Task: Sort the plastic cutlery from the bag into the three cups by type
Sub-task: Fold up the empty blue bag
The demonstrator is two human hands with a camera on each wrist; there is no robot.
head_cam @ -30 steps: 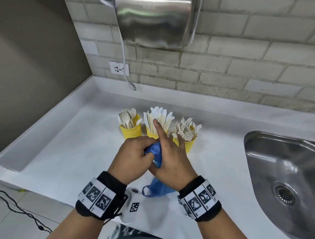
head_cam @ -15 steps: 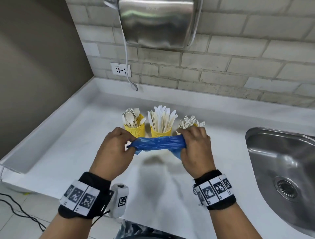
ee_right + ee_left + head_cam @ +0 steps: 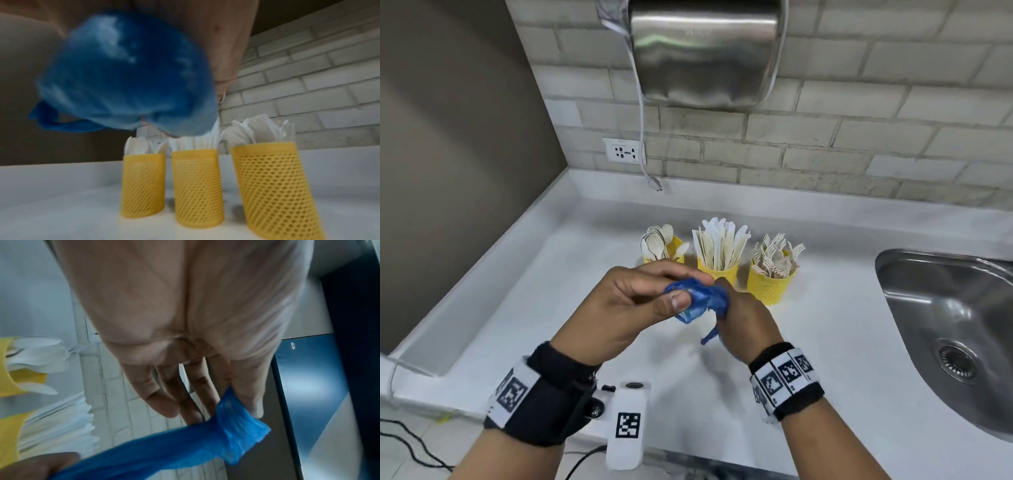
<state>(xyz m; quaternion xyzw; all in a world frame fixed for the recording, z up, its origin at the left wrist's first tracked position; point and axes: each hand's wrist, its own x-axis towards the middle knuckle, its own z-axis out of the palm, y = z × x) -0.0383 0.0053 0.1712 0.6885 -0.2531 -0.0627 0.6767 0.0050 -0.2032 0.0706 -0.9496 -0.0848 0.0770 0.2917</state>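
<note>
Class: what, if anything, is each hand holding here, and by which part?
Both hold the blue bag: the left hand pinches one end, the right hand wraps the bunched rest.

Surface: a white top with a raised lip along the back and left edges is running beneath a brick wall.
Sink: a steel basin with a drain is sitting recessed in the surface at the right.
Left cup: yellow mesh, standing upright and holding spoons.
Middle cup: yellow mesh, standing just beside the left cup and holding knives.
Right cup: yellow mesh, standing nearest the sink and holding forks.
</note>
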